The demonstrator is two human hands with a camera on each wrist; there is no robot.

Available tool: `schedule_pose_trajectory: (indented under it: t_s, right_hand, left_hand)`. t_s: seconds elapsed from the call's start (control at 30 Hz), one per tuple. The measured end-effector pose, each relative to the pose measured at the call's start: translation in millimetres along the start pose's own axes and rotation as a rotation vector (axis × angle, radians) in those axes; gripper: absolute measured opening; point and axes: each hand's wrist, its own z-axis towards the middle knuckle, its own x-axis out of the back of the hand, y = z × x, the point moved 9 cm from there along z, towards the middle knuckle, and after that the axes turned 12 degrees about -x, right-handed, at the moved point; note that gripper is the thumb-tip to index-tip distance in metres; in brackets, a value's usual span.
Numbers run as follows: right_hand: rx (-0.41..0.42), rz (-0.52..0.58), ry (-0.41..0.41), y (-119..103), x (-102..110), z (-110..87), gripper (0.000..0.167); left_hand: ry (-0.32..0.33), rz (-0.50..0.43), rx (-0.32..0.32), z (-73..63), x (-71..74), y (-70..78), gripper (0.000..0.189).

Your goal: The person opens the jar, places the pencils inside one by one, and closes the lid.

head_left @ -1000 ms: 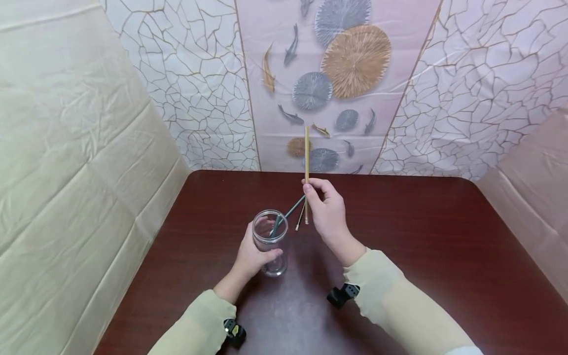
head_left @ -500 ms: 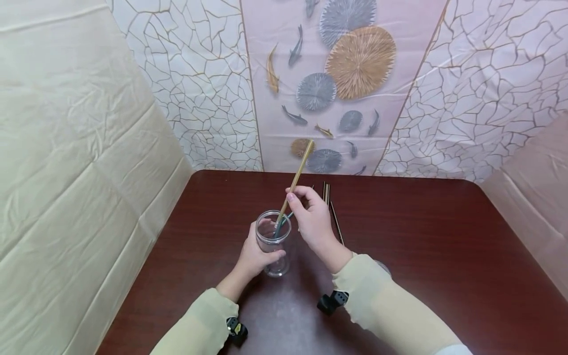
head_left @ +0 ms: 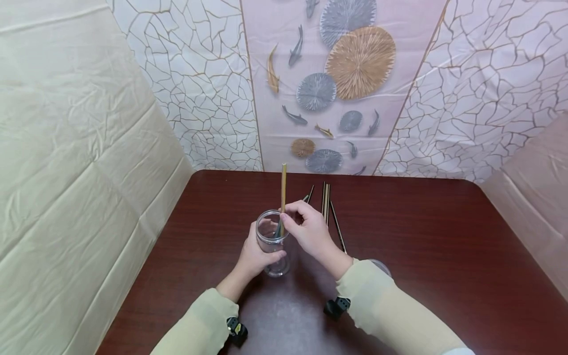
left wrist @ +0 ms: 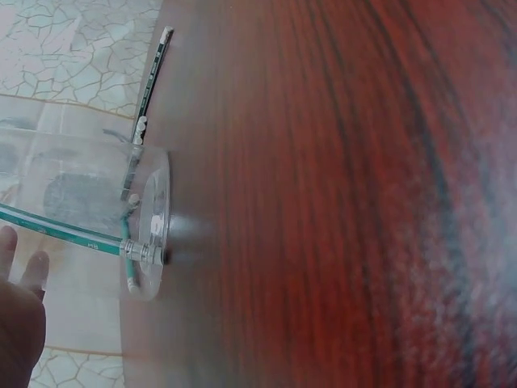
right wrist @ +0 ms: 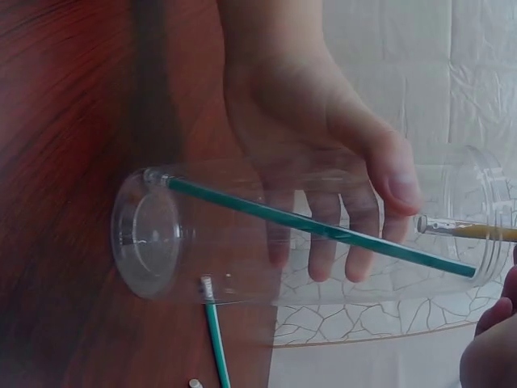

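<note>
Lowered since earlier into a clear jar (head_left: 271,241) gripped by the left hand (head_left: 254,254), apparently resting nearer the table's left edge (head_left: 153,257), a yellow pencil (head_left: 284,190) is pinched by the right hand (head_left: 311,234).

A red-brown table (head_left: 435,231) stretches toward 6 o'clock beneath a curtain (head_left: 204,74) printed with fish (head_left: 296,48) and round leaves (head_left: 360,62) at 12; creased cream cloth (head_left: 88,148) hangs at 9, beige cloth (head_left: 537,197) at 3.
</note>
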Motion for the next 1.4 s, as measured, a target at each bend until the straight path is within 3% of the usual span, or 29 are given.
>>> schedule_pose_trajectory:
  t_s: [0.27,0.47,0.7,1.1,1.4]
  right_hand:
    - [0.011,-0.023,-0.028,-9,-1,-6.5,0.010]
    - [0.076,-0.044,-0.029,1,-3,-8.0,0.013]
    - [0.084,-0.029,-0.023,4,0,-8.4,0.021]
    - [0.039,-0.044,0.111,12,21,-3.6,0.027]
    - [-0.079,-0.077,0.259,50,49,1.9,0.036]
  left_hand:
    - [-0.003,0.023,0.016,-0.5,-0.5,-2.2,0.077]
    - [0.000,0.036,0.003,-0.7,-0.6,-1.5,0.076]
    - [0.010,0.153,0.074,-2.7,2.1,-1.1,0.077]
    - [0.000,0.105,0.067,-2.3,0.8,-3.1,0.076]
    - [0.001,0.020,0.063,-3.0,-1.2,-6.6,0.077]
